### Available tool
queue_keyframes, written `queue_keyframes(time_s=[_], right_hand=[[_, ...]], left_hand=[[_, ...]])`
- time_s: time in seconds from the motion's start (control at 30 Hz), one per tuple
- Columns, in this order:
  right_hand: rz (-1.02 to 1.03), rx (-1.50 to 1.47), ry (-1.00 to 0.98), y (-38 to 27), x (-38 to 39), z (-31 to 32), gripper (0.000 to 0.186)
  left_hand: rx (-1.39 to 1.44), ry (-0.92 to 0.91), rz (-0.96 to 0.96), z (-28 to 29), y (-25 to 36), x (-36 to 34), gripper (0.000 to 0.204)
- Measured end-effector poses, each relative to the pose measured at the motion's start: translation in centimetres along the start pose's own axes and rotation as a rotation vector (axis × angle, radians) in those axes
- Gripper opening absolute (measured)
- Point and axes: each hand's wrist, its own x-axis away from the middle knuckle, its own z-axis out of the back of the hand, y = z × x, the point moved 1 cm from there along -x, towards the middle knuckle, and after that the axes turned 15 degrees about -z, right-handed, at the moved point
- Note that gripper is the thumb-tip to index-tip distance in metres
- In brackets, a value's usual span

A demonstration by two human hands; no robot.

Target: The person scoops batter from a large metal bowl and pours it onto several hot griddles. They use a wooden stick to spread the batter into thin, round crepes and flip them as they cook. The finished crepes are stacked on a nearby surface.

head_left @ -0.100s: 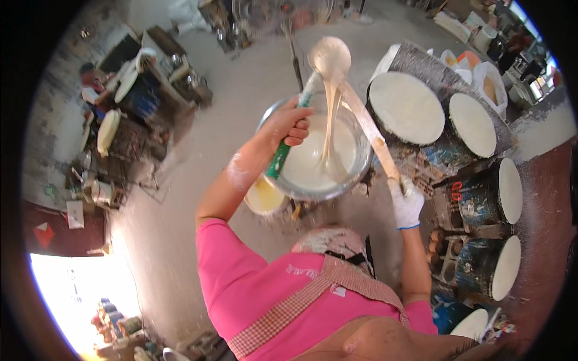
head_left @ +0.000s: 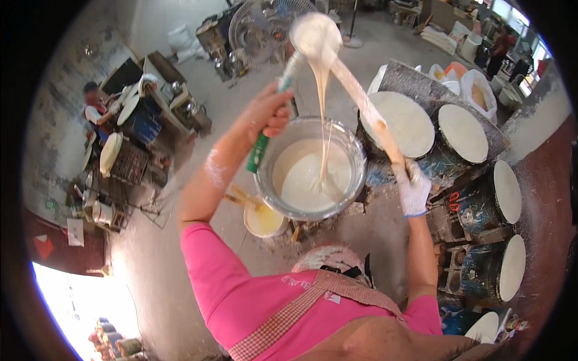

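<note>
Bare-skinned, my left hand [head_left: 269, 112] is closed round the green handle [head_left: 259, 151] of a tool whose far end meets a pale, rounded lump of batter [head_left: 315, 37]; the tool's head is covered. In a white glove, my right hand [head_left: 413, 191] is closed on the lower end of a long wooden stick [head_left: 385, 127]. This stick slants up to the same lump, which coats its upper end. From the lump, sticky strands of batter [head_left: 324, 114] stretch down into a wide metal pot [head_left: 360, 171] holding more cream-coloured batter [head_left: 304, 180].
Beside the pot's lower left stands a small tub [head_left: 265, 231] of yellowish liquid with a brush in it. Several dark drums with round pale tops [head_left: 463, 133] curve along the right. A large fan [head_left: 260, 33] stands beyond, and another person [head_left: 96, 108] is at the far left.
Both hands have lifted the tool, the stick and the lump up and leftward from the pot. The batter strands are longer and thinner. The whole view has shifted somewhat, showing more of the fan.
</note>
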Motion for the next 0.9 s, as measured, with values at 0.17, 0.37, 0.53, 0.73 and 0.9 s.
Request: queue_keyframes(time_s=[0.17, 0.37, 0.53, 0.73, 0.9], right_hand=[[-0.117, -0.619, -0.037, -1.7, -2.6, 0.1, 0.024], [-0.554, -0.389, -0.364, 8.3, 3.7, -4.0, 0.02], [-0.669, -0.281, -0.243, 9.6, 7.3, 0.8, 0.02], [-0.942, -0.368, -0.195, 11.8, 14.0, 1.6, 0.026], [-1.008, -0.219, 0.107, 10.9, 23.5, 10.1, 0.031]], left_hand=[[-0.256, 0.008, -0.377, -0.7, 5.4, -1.7, 0.029], [0.167, -0.068, 0.291, 3.4, -10.1, -2.9, 0.012], [0.318, -0.198, 0.396, 1.8, -12.7, -4.6, 0.008], [0.206, -0.336, 0.558, -4.8, -17.3, -4.2, 0.008], [0.124, -0.582, 0.647, -14.3, -16.6, -1.1, 0.012]])
